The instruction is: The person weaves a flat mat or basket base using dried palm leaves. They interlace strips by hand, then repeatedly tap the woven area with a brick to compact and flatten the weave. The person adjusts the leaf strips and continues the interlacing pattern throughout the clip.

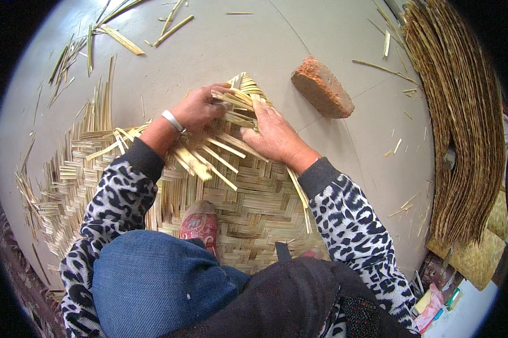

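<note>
A woven mat of pale flat strips point(254, 211) lies on the floor under my feet, its far corner folded over into a point. My left hand point(200, 108), with a pale bangle point(173, 120) at the wrist, is closed on strips at that folded corner; some of its fingers are hidden and slightly blurred. On the right side of the corner, my right hand point(273, 134) presses the woven edge, its fingers wrapped along it. Loose strip ends point(206, 160) stick out below and between the hands. My red shoe point(200, 224) stands on the mat.
A reddish brick point(322, 88) lies on the floor right of the corner. Along the far right stands a thick brown bundle of layered sheets point(453, 121). Loose strips point(121, 39) are scattered at the upper left. Unwoven strip ends point(104, 104) fringe the mat's left side.
</note>
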`<act>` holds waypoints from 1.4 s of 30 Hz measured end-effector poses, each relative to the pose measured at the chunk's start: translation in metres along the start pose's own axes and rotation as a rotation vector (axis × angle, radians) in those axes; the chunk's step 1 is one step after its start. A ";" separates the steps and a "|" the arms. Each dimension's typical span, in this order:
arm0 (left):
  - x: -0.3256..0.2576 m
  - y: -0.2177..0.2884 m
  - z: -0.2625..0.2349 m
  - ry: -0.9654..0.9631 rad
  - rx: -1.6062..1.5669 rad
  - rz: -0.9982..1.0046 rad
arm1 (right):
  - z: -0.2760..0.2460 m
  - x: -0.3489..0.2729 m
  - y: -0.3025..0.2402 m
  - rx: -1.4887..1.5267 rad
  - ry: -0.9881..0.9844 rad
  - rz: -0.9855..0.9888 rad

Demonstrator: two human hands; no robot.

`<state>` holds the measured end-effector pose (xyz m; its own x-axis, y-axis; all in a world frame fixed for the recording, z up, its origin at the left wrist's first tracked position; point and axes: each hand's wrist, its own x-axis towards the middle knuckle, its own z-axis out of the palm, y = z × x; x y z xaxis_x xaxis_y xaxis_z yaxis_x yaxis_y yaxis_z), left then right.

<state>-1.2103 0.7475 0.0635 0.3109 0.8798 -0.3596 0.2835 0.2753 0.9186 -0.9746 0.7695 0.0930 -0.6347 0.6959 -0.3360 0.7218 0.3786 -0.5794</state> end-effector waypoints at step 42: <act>-0.035 0.013 0.014 0.115 0.560 0.125 | -0.030 0.025 0.016 0.032 -0.125 -0.082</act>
<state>-1.2047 0.7154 0.0860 0.2817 0.9373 -0.2053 0.6970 -0.0528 0.7151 -0.9706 0.8114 0.0970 -0.7221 0.5810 -0.3756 0.6583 0.4101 -0.6312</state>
